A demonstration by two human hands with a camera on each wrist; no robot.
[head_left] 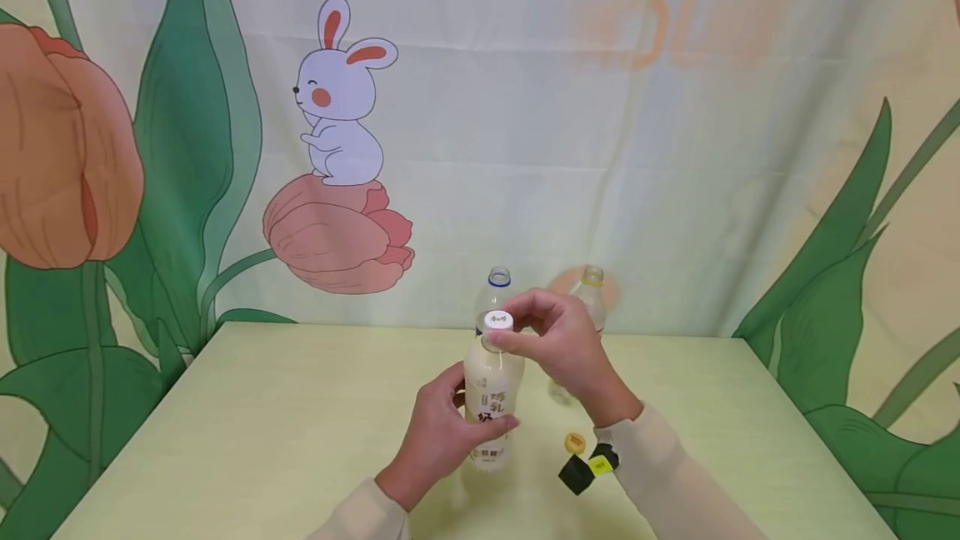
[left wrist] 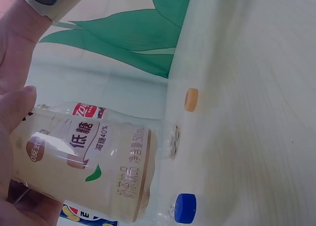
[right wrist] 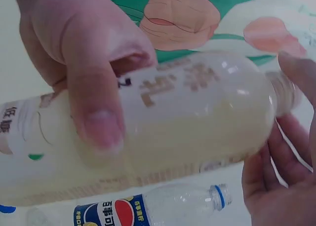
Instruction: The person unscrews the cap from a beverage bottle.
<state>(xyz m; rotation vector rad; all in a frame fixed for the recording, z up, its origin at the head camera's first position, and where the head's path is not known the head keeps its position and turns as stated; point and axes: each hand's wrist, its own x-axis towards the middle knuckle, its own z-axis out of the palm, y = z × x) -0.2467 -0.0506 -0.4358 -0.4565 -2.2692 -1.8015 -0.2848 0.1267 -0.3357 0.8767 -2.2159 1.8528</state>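
Observation:
A bottle of pale milk tea (head_left: 495,382) with a printed label stands upright in the head view. My left hand (head_left: 438,423) grips its body, thumb across the front. At its top, my right hand (head_left: 562,344) pinches a white cap (head_left: 498,320) between thumb and fingers. Whether the cap sits on the neck or just above it, I cannot tell. The bare neck (right wrist: 282,93) shows partly in the right wrist view, with right fingers around its end.
Behind stand two uncapped clear bottles: one with a blue neck ring (head_left: 498,277), one with a yellow ring (head_left: 592,277). An orange-yellow cap (head_left: 575,442) and a blue cap (left wrist: 185,208) lie on the table. A black block (head_left: 576,474) shows near my right sleeve.

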